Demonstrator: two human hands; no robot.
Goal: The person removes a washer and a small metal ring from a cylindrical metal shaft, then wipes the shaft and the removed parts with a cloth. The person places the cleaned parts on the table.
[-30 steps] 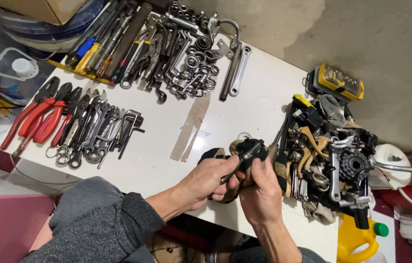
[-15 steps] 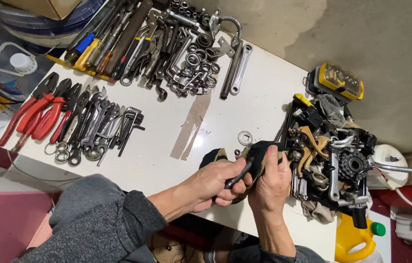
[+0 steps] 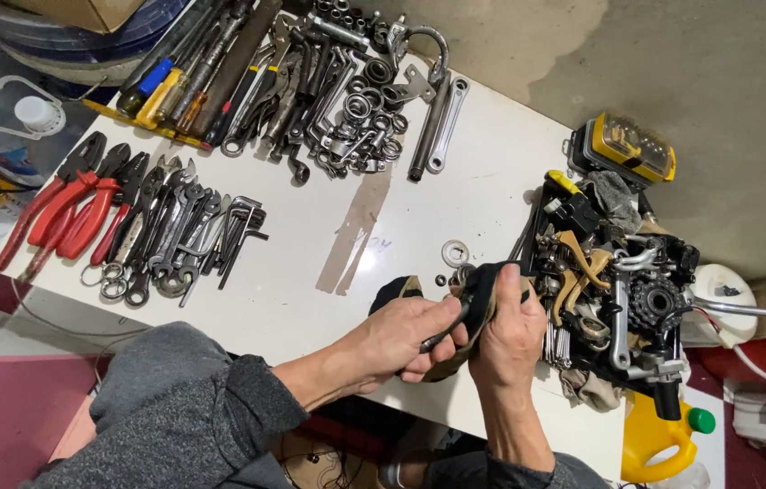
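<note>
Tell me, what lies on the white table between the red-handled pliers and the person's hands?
In the head view, a row of dark wrenches and hex keys lies beside the red-handled pliers; then bare white table up to the left hand.

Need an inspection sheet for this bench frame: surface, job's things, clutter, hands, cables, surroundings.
Surface: white table, strip of brown tape stuck on it.
Job's things: dark cloth and a thin dark tool gripped between both hands.
Clutter: red-handled pliers, spanners, sockets, bike parts pile, loose washer.
Hands: left hand and right hand both closed on the cloth.
Cables: thin wire off the table's left edge.
Surroundings: yellow jug, concrete floor.
</note>
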